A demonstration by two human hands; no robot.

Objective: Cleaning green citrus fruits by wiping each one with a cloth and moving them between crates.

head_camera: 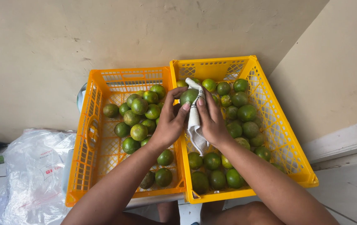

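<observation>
Beige wall behind two yellow crates (95, 137); both hands' fingers (177, 104) pinching green citrus (189, 96) and white cloth (195, 121)

The two crates (270, 121) are moulded orange-yellow plastic with lattice walls, smooth and faintly glossy. The fruit (189, 96) in the left hand (168, 123) has a waxy, lightly dimpled green skin with a dull sheen, like the others. The cloth (195, 125) under the right hand (211, 123) is soft, matt, off-white fabric. The bag (32, 166) is thin, crinkled, shiny clear plastic. The wall (145, 29) is matt, scuffed plaster.
</observation>
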